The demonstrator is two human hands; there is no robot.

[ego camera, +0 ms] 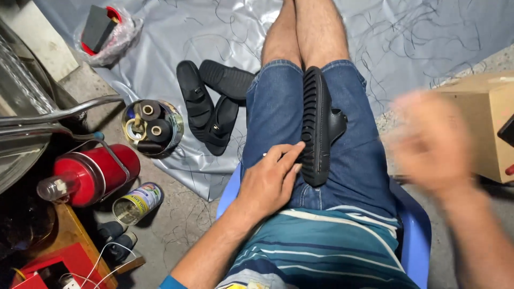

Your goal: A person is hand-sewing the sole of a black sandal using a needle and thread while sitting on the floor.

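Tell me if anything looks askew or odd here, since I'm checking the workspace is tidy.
Loose dark threads are strewn over the grey sheet. A small tin can lies tipped on its side on the floor. The black sandal on the lap stands on edge, steadied by the left hand. The right hand is blurred.

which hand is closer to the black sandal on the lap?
Left. The left hand rests on the thigh, fingertips touching the black sandal at its near end. The right hand, blurred, is off to the sandal's right, apart from it.

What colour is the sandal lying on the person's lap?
The sandal is black, ridged sole showing; the head view shows it best.
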